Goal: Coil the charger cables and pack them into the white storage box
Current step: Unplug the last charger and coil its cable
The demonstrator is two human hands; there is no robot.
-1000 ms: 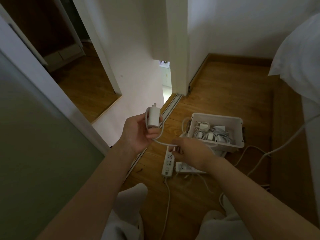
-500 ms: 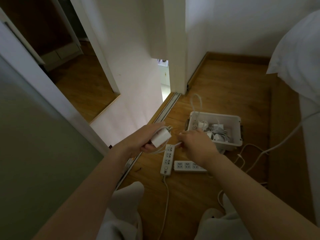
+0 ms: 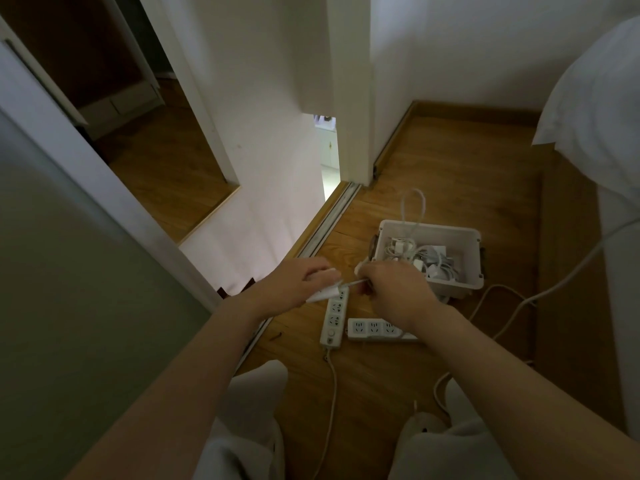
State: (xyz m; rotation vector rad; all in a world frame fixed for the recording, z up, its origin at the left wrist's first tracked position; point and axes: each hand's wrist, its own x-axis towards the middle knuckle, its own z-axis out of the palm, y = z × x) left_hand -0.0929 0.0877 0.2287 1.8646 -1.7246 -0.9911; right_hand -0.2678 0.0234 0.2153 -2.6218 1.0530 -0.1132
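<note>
Head view, sole camera. The person is seated or crouched on a wooden floor (image 3: 450, 161), with both knees in light trousers (image 3: 256, 396) at the bottom edge.

Left hand (image 3: 301, 285): fingers curled round a white charger plug (image 3: 323, 294), which sticks out below the hand just above the near end of a power strip.

Right hand (image 3: 394, 292): back of the hand faces the camera and the fingers are curled under. It pinches the thin white charger cable (image 3: 353, 283), which runs in a short, taut line from the plug in the left hand into the right hand's grip. The fingertips themselves are hidden.

White storage box (image 3: 460, 289): stands open on the floor just beyond the right hand, touching or almost touching the knuckles; which of the two cannot be told. Inside lies a loose heap of white chargers and cords (image 3: 415, 258). One loop of cord (image 3: 412, 206) stands up over the far left rim.

Other items: two white power strips lie on the floor below the hands. One (image 3: 334, 317) runs towards the camera. The other (image 3: 374, 329) lies crosswise, its right end hidden under the right wrist. A cord (image 3: 330, 393) trails from the first strip between the knees. Another white cable (image 3: 554, 285) crosses the floor to the right of the box. White bedding (image 3: 595, 98) fills the upper right corner. A sliding door track (image 3: 322, 230) runs along the floor on the left.
</note>
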